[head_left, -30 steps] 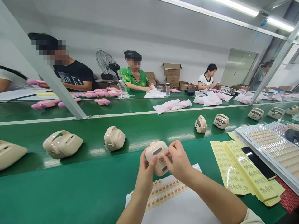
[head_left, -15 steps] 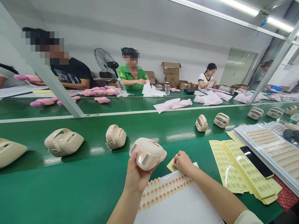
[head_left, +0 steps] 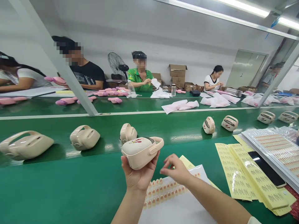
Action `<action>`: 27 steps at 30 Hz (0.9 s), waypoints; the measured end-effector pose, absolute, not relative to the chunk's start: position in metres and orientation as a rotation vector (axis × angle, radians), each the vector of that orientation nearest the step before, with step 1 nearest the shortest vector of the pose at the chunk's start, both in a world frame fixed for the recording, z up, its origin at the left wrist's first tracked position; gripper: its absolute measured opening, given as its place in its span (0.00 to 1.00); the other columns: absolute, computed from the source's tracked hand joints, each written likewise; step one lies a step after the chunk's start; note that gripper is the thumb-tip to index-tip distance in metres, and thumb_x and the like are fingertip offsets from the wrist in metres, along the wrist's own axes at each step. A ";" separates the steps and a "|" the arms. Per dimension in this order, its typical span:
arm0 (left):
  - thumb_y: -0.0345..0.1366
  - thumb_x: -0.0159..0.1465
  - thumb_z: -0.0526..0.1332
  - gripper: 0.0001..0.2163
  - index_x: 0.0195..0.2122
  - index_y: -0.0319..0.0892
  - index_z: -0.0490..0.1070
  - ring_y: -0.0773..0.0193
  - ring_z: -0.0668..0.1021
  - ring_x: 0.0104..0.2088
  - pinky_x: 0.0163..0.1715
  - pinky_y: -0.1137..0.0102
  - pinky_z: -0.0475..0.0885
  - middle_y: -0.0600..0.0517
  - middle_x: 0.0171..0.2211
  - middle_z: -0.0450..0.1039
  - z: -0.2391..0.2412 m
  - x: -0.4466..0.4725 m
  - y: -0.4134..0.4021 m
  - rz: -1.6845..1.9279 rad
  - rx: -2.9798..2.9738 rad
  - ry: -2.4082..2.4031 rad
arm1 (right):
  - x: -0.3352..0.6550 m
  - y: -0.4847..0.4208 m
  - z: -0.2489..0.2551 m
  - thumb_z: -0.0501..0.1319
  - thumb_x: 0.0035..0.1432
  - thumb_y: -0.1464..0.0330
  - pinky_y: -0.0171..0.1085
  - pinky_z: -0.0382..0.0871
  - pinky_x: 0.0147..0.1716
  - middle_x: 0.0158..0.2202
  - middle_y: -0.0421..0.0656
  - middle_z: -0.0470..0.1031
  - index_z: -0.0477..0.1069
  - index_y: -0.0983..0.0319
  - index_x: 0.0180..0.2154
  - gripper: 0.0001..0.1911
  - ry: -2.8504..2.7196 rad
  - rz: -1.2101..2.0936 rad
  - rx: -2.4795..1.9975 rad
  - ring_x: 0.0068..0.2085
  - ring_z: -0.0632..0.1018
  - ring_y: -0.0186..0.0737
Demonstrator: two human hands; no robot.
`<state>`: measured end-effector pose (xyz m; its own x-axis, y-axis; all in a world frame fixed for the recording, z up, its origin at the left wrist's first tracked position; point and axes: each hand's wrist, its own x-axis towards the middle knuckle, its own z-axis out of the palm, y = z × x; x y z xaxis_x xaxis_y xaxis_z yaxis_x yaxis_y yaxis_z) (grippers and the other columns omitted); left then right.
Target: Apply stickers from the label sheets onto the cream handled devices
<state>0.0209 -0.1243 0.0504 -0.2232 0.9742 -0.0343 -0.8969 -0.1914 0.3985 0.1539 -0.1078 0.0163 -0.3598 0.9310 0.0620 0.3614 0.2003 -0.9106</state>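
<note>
My left hand (head_left: 137, 176) holds a cream handheld device (head_left: 140, 151) with a handle, lifted above the green belt, its printed face turned up. My right hand (head_left: 175, 168) hovers just right of it, thumb and forefinger pinched together; whether a small sticker sits between them I cannot tell. Under both hands lies a white sheet of small orange stickers (head_left: 167, 189). A yellow label sheet (head_left: 187, 162) pokes out behind my right hand.
More cream devices (head_left: 84, 137) stand along the green conveyor (head_left: 58, 186), left and at far right (head_left: 229, 123). Yellow label sheets (head_left: 247, 177), a black phone (head_left: 266, 168) and sticker trays (head_left: 275, 146) lie at right. Several people work across the line among pink items (head_left: 114, 100).
My left hand turned the device so its printed face and handle point up. My right hand lifted off the sticker sheet toward the device. The view shifted left.
</note>
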 end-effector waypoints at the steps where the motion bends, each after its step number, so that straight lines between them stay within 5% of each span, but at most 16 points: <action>1: 0.51 0.42 0.68 0.30 0.48 0.53 0.69 0.51 0.72 0.50 0.41 0.62 0.74 0.52 0.44 0.75 0.049 0.023 -0.125 1.741 0.252 0.369 | 0.154 -0.107 0.026 0.67 0.45 0.69 0.37 0.66 0.42 0.39 0.44 0.69 0.69 0.61 0.23 0.07 -1.676 1.157 -1.091 0.46 0.71 0.41; 7: 0.50 0.44 0.68 0.28 0.48 0.53 0.69 0.57 0.77 0.43 0.40 0.68 0.74 0.52 0.40 0.78 0.046 0.036 -0.132 1.665 0.215 0.265 | 0.137 -0.107 0.062 0.66 0.46 0.63 0.45 0.56 0.56 0.53 0.49 0.66 0.68 0.61 0.23 0.11 -1.241 1.138 -0.797 0.58 0.64 0.47; 27: 0.45 0.50 0.65 0.25 0.51 0.49 0.68 0.56 0.75 0.48 0.45 0.68 0.72 0.51 0.47 0.76 0.041 0.034 -0.135 1.563 0.305 -0.057 | 0.139 -0.114 0.077 0.67 0.44 0.61 0.46 0.56 0.55 0.50 0.49 0.67 0.68 0.61 0.20 0.12 -1.362 1.081 -0.825 0.56 0.65 0.48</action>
<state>0.0342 -0.1349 0.0409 0.0145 0.9735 0.2283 -0.9876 -0.0218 0.1554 0.1392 -0.1136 0.0769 -0.0995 0.9352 0.3398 -0.1188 0.3278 -0.9372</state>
